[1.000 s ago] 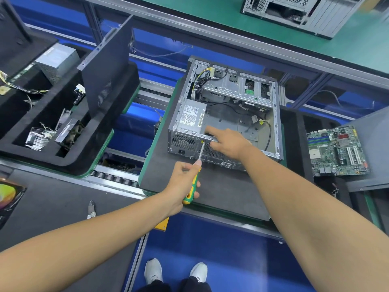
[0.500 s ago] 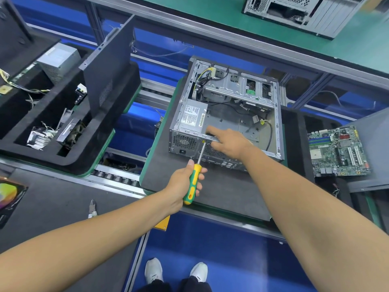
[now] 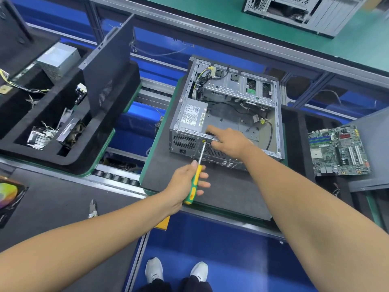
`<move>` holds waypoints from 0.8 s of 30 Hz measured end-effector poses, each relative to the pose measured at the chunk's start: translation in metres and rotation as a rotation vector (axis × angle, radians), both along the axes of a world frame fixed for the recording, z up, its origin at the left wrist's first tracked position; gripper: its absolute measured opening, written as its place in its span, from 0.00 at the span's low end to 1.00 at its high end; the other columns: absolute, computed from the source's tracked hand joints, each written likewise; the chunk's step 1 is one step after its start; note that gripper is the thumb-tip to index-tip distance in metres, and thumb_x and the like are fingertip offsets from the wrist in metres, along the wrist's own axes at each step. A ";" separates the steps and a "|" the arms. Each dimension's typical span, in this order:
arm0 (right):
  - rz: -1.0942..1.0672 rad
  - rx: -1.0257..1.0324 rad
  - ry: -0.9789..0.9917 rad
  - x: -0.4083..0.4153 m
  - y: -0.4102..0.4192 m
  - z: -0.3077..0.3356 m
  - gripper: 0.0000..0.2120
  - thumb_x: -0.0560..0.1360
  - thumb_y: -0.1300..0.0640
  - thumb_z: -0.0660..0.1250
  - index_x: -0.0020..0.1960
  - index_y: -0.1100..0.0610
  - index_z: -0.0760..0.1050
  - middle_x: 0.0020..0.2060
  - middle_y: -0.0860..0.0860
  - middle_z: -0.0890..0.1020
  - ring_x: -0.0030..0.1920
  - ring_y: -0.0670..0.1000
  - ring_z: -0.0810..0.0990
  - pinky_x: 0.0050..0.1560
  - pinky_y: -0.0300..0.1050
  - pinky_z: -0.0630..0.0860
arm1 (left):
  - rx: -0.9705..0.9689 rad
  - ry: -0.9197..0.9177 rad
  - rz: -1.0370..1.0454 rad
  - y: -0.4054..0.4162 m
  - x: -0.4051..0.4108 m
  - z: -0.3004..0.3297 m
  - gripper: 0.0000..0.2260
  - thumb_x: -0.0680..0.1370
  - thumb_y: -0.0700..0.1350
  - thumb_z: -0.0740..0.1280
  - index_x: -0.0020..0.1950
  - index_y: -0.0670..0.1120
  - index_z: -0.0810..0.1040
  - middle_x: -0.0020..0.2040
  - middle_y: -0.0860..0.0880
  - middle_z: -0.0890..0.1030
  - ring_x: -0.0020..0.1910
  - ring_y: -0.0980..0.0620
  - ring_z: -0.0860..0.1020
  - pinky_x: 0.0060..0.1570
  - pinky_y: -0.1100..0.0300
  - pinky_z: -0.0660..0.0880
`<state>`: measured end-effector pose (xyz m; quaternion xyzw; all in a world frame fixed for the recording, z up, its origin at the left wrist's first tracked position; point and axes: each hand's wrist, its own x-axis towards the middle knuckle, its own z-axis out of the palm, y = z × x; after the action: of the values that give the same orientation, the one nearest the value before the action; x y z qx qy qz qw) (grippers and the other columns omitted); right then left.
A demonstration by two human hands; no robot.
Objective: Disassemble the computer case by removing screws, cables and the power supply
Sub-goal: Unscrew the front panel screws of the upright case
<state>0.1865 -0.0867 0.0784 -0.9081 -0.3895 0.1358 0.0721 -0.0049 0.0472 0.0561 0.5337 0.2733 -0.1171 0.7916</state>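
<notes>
An open grey computer case (image 3: 275, 114) lies on its side on a dark mat (image 3: 221, 192). Its power supply (image 3: 192, 114) sits in the near left corner, and yellow and black cables (image 3: 207, 77) hang at the far left. My left hand (image 3: 185, 182) holds a green and yellow screwdriver (image 3: 194, 183), with its tip at a screw on the case's rear panel beside the power supply. My right hand (image 3: 229, 142) rests on the case's near top rail, fingers over the edge.
A loose motherboard (image 3: 339, 150) lies to the right of the case. A black foam tray (image 3: 69, 114) on the left holds removed parts and an upright side panel (image 3: 107, 72). Cutters (image 3: 92, 208) lie on the near bench. Another case (image 3: 299, 9) stands at the back.
My left hand has loosened on the screwdriver handle, fingers spreading out, while the tip stays at the screw. My right hand has kept its place on the case.
</notes>
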 end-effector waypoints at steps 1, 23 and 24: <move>0.000 -0.001 0.000 0.000 0.000 0.000 0.15 0.77 0.50 0.58 0.63 0.41 0.61 0.29 0.50 0.71 0.31 0.54 0.72 0.30 0.45 0.60 | 0.018 -0.004 -0.007 0.001 0.001 0.001 0.17 0.87 0.55 0.56 0.62 0.47 0.79 0.43 0.50 0.86 0.37 0.52 0.84 0.34 0.60 0.79; -0.032 0.011 0.030 -0.001 0.000 0.002 0.15 0.76 0.48 0.58 0.62 0.40 0.63 0.29 0.49 0.71 0.31 0.50 0.71 0.32 0.47 0.62 | 0.091 -0.057 0.044 0.002 0.043 0.007 0.05 0.86 0.45 0.61 0.59 0.45 0.71 0.44 0.46 0.80 0.30 0.55 0.78 0.25 0.60 0.73; -0.030 0.013 0.029 -0.001 0.000 0.002 0.15 0.76 0.49 0.59 0.62 0.40 0.63 0.29 0.49 0.71 0.31 0.50 0.71 0.32 0.47 0.62 | 0.083 -0.062 0.047 0.003 0.047 0.009 0.06 0.85 0.46 0.63 0.60 0.45 0.71 0.43 0.46 0.78 0.29 0.55 0.76 0.24 0.60 0.72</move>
<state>0.1850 -0.0868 0.0808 -0.9113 -0.3755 0.1451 0.0859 0.0426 0.0501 0.0647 0.5627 0.2659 -0.0707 0.7795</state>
